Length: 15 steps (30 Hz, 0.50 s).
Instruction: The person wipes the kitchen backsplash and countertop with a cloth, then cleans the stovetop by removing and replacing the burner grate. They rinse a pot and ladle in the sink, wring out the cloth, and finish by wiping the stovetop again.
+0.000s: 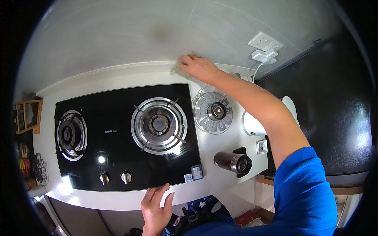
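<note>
My right hand [197, 67] reaches across to the back of the counter, where the ledge meets the wall. Its fingers press a pale greenish cloth [174, 69] there; the cloth is mostly covered by the hand and blurred, so its exact kind is unclear. At the front edge my left hand [157, 203] rests with thumb and fingers apart, fingertips by the rim of the black glass gas hob [109, 118], holding nothing. The hob's right burner [159, 125] lies between my hands. Below my right forearm stands a wire rack with a petal-patterned disc [213, 113].
A dark thermos cup [232, 162] stands at the counter's right front. Near my forearm are a white appliance [252, 124] and a plugged-in white adapter [265, 56] with its cord. A wooden rack [29, 116] sits far left. Two knobs [126, 177] are on the hob.
</note>
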Tool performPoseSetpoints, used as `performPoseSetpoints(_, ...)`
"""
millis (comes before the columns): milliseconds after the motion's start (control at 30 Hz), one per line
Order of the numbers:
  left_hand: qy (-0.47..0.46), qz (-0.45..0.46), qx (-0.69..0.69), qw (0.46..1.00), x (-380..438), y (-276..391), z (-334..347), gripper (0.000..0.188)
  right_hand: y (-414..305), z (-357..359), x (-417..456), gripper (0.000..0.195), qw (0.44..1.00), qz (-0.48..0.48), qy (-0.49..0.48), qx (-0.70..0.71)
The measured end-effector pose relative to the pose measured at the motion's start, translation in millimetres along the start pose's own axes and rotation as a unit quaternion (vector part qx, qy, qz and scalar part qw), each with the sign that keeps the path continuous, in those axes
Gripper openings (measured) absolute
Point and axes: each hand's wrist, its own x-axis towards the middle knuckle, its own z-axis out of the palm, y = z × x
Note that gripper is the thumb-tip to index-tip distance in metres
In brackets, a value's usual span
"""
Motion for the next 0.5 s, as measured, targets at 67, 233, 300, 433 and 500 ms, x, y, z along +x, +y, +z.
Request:
performPoseSetpoints(67,-0.005,0.013,-0.023,1.0,12,11,6,0.028,19,-6,-28,0.032,0.999,0.038,-0.032,0.009)
performPoseSetpoints(233,-0.025,0.032,-0.051,0.998,30,31,24,0.028,63,-6,-98,0.039,0.981,0.158,-0.104,0.033)
performPoseSetpoints(300,-0.028,0.04,-0.053,0.997,32,34,30,0.028,72,-5,-116,0.042,0.967,0.217,-0.126,0.042)
performPoseSetpoints(433,-0.042,0.037,-0.049,0.997,30,36,36,0.029,85,-6,-135,0.04,0.923,0.36,-0.102,0.089)
performPoseSetpoints(500,-0.05,0.035,-0.044,0.997,29,35,37,0.029,95,0,-148,0.035,0.899,0.424,-0.073,0.088)
